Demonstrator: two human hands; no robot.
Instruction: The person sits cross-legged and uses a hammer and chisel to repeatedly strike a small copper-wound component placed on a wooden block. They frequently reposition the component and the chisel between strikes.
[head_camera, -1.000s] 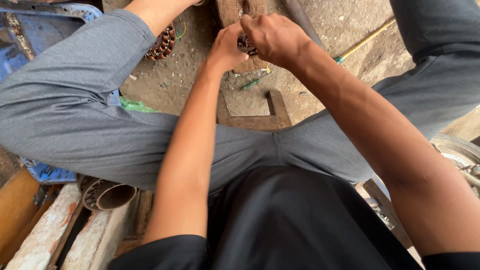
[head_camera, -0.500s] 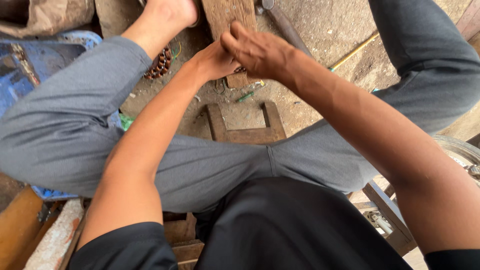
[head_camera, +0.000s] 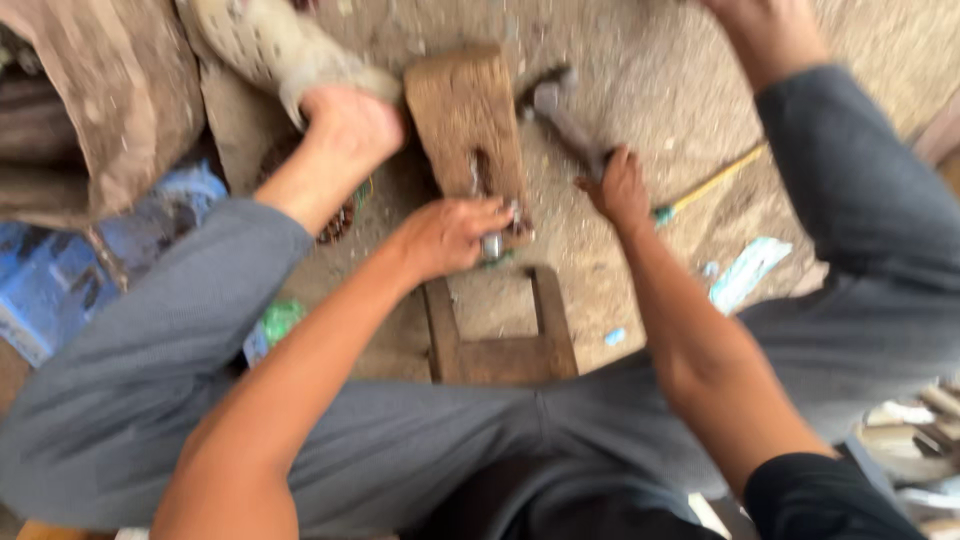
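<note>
Down on the dirt floor (head_camera: 640, 60), between the person's spread legs, a worn wooden block (head_camera: 465, 130) lies lengthwise, and a small metal part (head_camera: 492, 243) sits at its near end. The left hand (head_camera: 445, 235) is curled over that near end, its fingers (head_camera: 490, 212) bent around the metal part and touching the wood; the grip looks closed on the part, though motion blur hides the fingertips. A dark slot or groove runs along the middle of the block, just above the hand.

To the right of the block, the right hand (head_camera: 620, 188) is closed around the handle of a hammer (head_camera: 560, 115), whose head lies on the ground just beside the block's far right corner. The two hands are apart, with a strip of bare ground between them.

Nearer the body, a wooden frame (head_camera: 500, 350) with two uprights lies flat, touching the block's near end. A bare foot (head_camera: 350, 125) rests against the block's left edge, next to a pale perforated sandal (head_camera: 260, 45). A thin yellow rod with a green tip (head_camera: 705, 188) lies right of the hammer hand. Blue sheeting (head_camera: 60, 270) shows at the left edge, beyond the grey trouser leg (head_camera: 150, 370).
</note>
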